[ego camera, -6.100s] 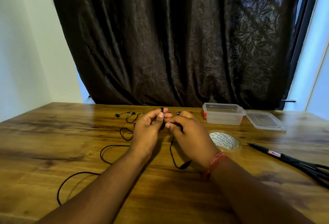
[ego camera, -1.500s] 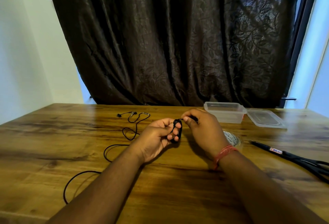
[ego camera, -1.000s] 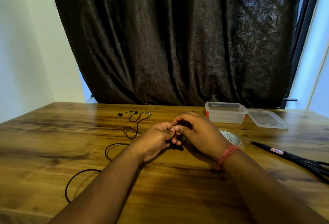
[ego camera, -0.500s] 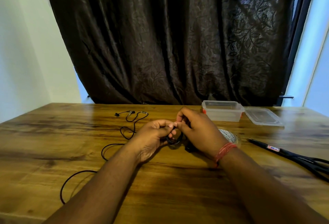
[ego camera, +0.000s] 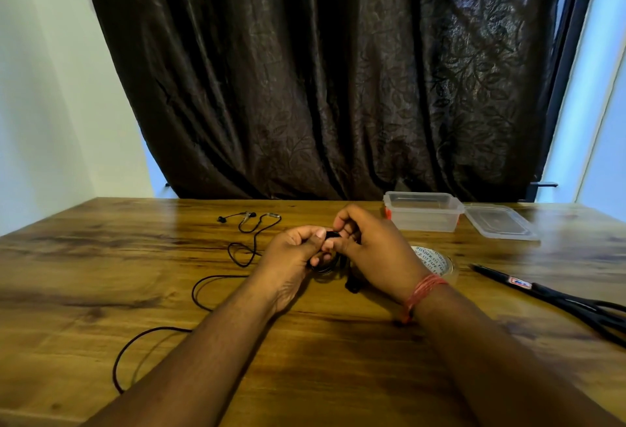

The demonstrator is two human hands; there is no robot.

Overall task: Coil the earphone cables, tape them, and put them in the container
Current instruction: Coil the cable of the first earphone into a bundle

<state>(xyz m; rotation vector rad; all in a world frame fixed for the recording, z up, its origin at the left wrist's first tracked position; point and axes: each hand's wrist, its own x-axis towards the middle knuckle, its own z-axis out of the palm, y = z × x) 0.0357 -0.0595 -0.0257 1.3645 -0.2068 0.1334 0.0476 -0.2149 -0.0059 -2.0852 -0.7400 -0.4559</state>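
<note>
Two hands — left hand (ego camera: 294,257) and right hand (ego camera: 369,250) — pinch one black cable coil (ego camera: 326,265) together. One container (ego camera: 423,211), one lid (ego camera: 498,223), one tape roll (ego camera: 437,259), one scissors (ego camera: 555,294) lie beside them.

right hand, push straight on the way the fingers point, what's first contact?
Most likely the left hand: the right hand points left across the small cable coil both pinch. Depth is unclear.

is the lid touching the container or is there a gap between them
Cannot tell. In the head view the lid lies flat right beside the container, and their edges meet in the picture, but no plain contact or gap shows at that distance.
</note>
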